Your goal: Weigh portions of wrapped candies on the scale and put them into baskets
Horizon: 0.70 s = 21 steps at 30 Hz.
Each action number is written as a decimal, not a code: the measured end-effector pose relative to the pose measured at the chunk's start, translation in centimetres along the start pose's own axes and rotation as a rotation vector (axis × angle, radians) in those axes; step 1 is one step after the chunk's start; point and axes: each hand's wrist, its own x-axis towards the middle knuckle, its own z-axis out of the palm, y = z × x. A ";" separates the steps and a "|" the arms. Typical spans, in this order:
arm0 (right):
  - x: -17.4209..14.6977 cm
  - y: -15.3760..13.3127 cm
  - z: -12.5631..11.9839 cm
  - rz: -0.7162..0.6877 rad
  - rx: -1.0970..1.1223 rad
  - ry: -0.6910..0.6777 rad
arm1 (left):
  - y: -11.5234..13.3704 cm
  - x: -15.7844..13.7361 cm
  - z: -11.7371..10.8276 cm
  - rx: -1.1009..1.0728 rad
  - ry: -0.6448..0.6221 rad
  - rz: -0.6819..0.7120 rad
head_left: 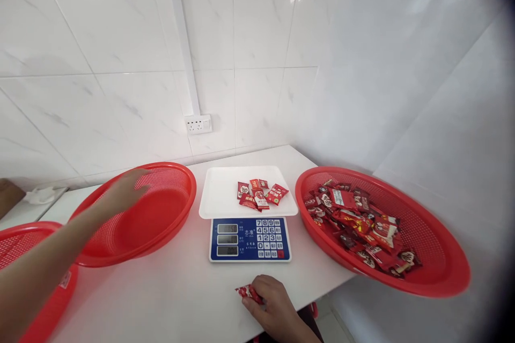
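Note:
My left hand (127,192) reaches over the left red basket (185,193), its fingers apart and slightly blurred, with nothing visible in them. Low in the view, in front of the scale, my right hand (276,305) is closed on a small red snack packet (246,291), whose printed end sticks out past the fingers. Several red snack packets (260,199) lie loosely on the white weighing tray (219,193) of the digital scale (249,239). The scale has a blue panel with three displays and a keypad.
At the right, a large red basket (446,262) holds many snack packets (354,220) and overhangs the white table's (161,300) edge. Another red basket (60,300) sits at the lower left, partly behind my forearm. A wall socket (198,124) is behind the scale.

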 end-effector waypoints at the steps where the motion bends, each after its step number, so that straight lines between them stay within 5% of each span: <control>1: 0.0 0.0 0.0 -0.002 0.000 0.003 | 3.2 0.6 1.2 -0.038 -0.060 0.066; 5: -0.1 0.0 0.1 0.008 -0.007 0.015 | 13.1 2.4 7.2 -0.146 -0.234 0.351; 9: -0.3 0.2 0.3 -0.011 -0.020 0.050 | 17.8 4.0 11.2 -0.195 -0.295 0.479; 15: -0.2 0.4 0.6 -0.045 -0.015 0.063 | 18.7 4.8 12.4 -0.263 -0.245 0.468; 21: -0.3 0.3 0.5 -0.045 -0.044 0.058 | 16.6 4.1 10.9 -0.360 -0.210 0.310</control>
